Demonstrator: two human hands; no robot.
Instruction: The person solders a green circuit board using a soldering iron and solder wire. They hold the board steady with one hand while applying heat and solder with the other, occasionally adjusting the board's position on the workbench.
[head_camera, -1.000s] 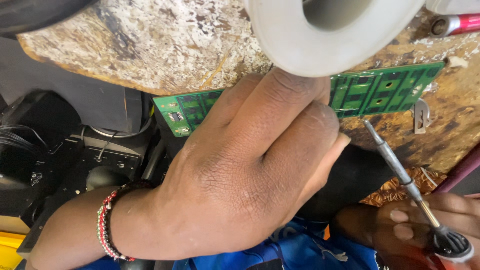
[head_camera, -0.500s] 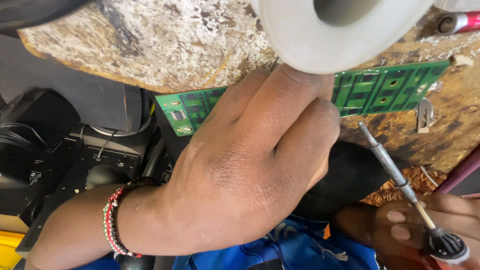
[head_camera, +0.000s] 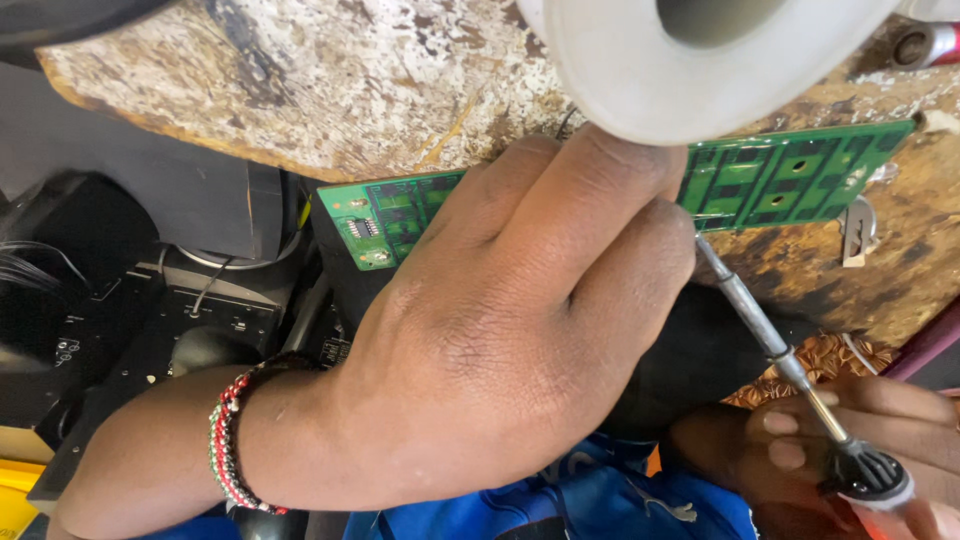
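Green circuit board (head_camera: 790, 180) under left hand (head_camera: 500, 330), screwdriver (head_camera: 770, 345) in right hand (head_camera: 850, 450)

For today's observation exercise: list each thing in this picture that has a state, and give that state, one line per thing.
left hand: laid over the green circuit board, pressing it to the bench.
right hand: closed on the screwdriver's handle.
green circuit board: flat on the worn bench, middle hidden by the hand.
screwdriver: tilted, tip hidden at the left hand's fingers.
beaded bracelet: worn on the left wrist.
white roll: blurred, close to the camera.
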